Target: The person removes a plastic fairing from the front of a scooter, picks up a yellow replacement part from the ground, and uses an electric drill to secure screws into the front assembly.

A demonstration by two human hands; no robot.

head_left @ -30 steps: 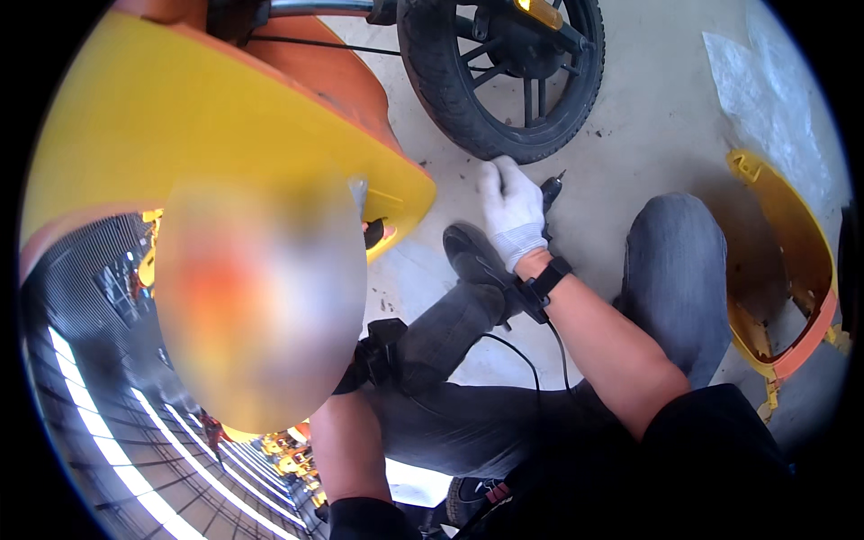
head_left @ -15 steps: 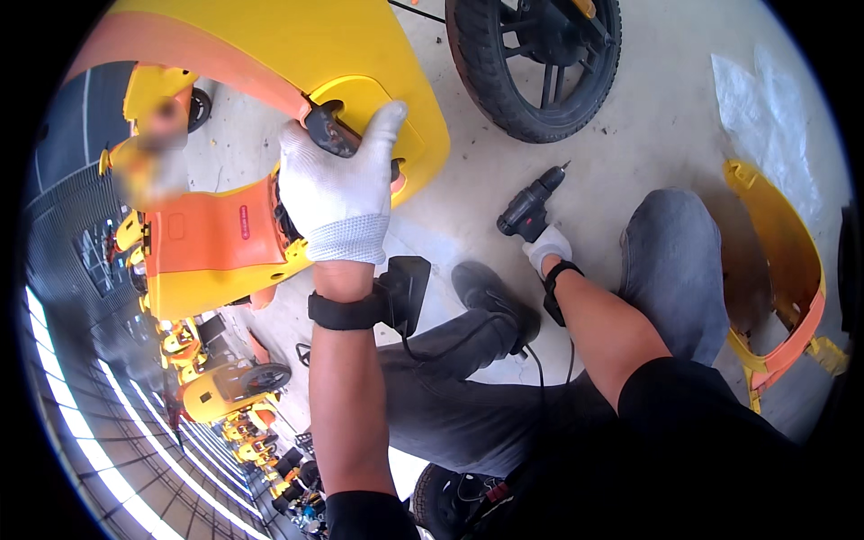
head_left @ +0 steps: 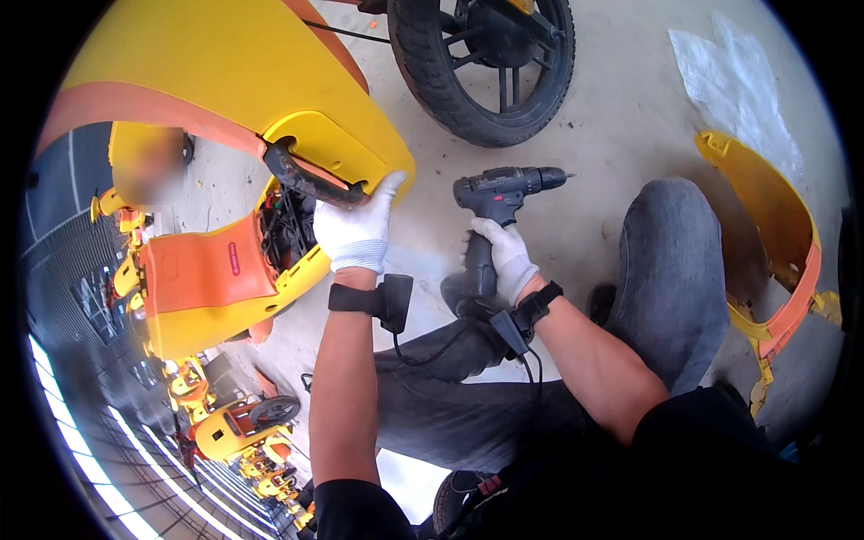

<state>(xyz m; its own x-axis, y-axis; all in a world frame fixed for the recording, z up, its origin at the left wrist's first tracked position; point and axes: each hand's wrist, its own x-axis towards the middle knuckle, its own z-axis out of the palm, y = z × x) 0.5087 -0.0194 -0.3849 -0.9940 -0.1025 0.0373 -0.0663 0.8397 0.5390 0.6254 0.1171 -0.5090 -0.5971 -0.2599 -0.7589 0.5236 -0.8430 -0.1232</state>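
My left hand (head_left: pixel 353 232), in a white knit glove, is closed at the black grab handle (head_left: pixel 310 175) on the end of a large yellow body section (head_left: pixel 225 63). Its thumb lies up along the yellow edge, while the fingers are partly hidden behind the handle. Black wiring and parts (head_left: pixel 288 225) show in an opening beside that hand, next to an orange footboard (head_left: pixel 202 261). With my gloved right hand (head_left: pixel 506 256) I hold a black cordless drill (head_left: pixel 504 189) by its grip. Its bit points right, over the floor.
A black spoked wheel (head_left: pixel 490 72) stands ahead. On the right lie a curved yellow and orange panel (head_left: pixel 774 216) and clear plastic sheeting (head_left: pixel 733 90). My bent knee (head_left: pixel 670 252) rises near the drill. Several yellow scooters (head_left: pixel 238 432) stand at lower left.
The drill has turned from pointing up and right to pointing right, and my right hand has come left with it. More of the wiring opening shows beside my left hand.
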